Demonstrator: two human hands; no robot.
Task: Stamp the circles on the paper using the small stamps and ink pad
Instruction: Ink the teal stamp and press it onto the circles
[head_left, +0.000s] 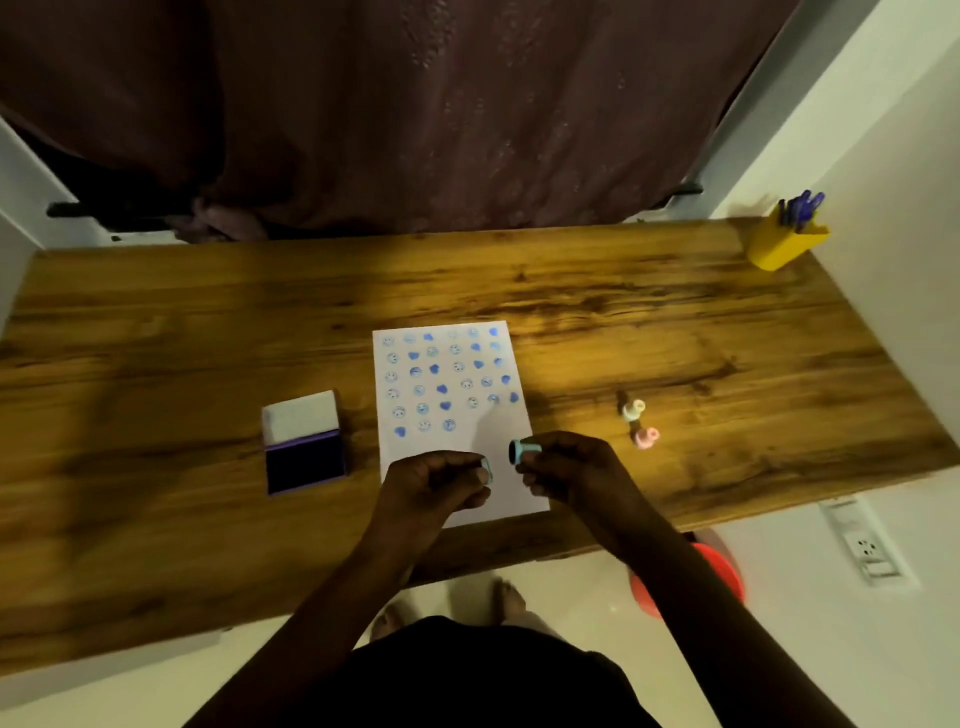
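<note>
A white paper (457, 415) lies on the wooden desk (623, 322), with blue stamped faces and hearts over most of its upper part. My right hand (566, 465) pinches a small teal stamp (523, 450) above the paper's lower right, its face turned left. A little to the left, my left hand (434, 480) holds a small teal cap (486, 469) at its fingertips, a short gap from the stamp. The ink pad (304, 460) lies open left of the paper, dark pad near me, white lid behind.
Two more small stamps stand right of the paper, one cream (634, 409) and one pink (645, 437). A yellow pen holder (784, 241) sits at the desk's far right corner. A dark curtain hangs behind the desk. A red stool (722, 571) stands below the desk's right edge.
</note>
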